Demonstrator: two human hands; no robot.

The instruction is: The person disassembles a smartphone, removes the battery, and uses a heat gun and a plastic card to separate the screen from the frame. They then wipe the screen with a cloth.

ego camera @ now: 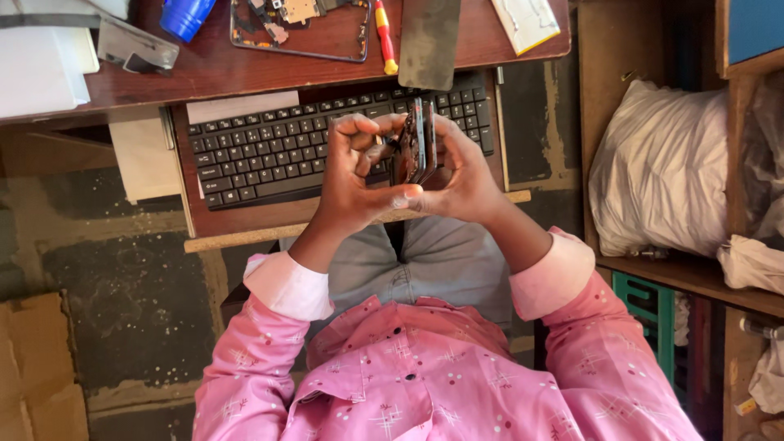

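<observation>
Now gripping a phone (415,143) edge-on between both hands, left hand (353,175) and right hand (464,175) closed around it just above the keyboard (269,147) on the counter (245,69). Probably prying at the seam: thin, stiff, likely fragile and slippery, so holding by the side edges.

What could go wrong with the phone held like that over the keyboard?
1. Both hands, left hand and right hand, hold the phone edge-on, its two layers apparently parting; prying could crack a layer.
2. It is held above the keyboard and lap; a slip could drop it.
3. The screwdriver lies at the desk edge and could roll off.
</observation>
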